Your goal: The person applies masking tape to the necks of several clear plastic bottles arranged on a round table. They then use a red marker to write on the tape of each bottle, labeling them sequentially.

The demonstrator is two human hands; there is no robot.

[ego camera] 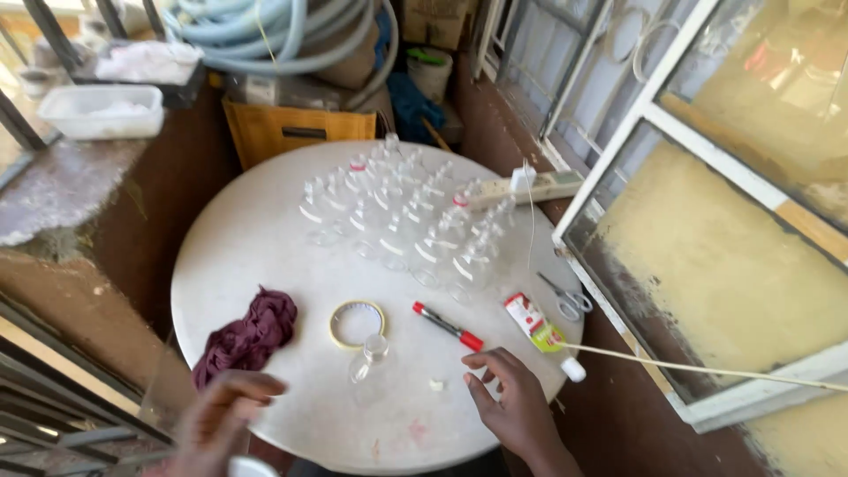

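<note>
Resting on the near right part of the round white table (265,238), the right hand (512,402) lies with fingers spread and loose, gripping nothing. Its fingertips point toward a red marker pen (448,326) that lies at a slant just beyond them, apart from the hand. Just left of the fingers sits a tiny white scrap (436,385) on the tabletop.

At the table's near left edge the left hand (221,415) is blurred; its fingers curl inward, and whether they hold anything I cannot tell. A white round object (250,466) shows just below it at the picture's bottom edge, too cut off to identify.

Between the 2 hands a small clear glass bottle (368,356) lies on its side, touching neither hand. Just beyond it sits a roll of tape (357,323), lying flat. Toward the left edge a dark maroon cloth (249,336) lies bunched up, near the left hand.

Across the far half of the table stands a dense cluster of clear bottles (406,221), upright, some with red and white marks. At the right edge lie a red and white tube (533,323) and a pair of scissors (568,300), and at the far right edge a white power strip (539,186) hangs partly over the rim. A thin pale stick (707,367) runs from the right edge out to the right.
</note>
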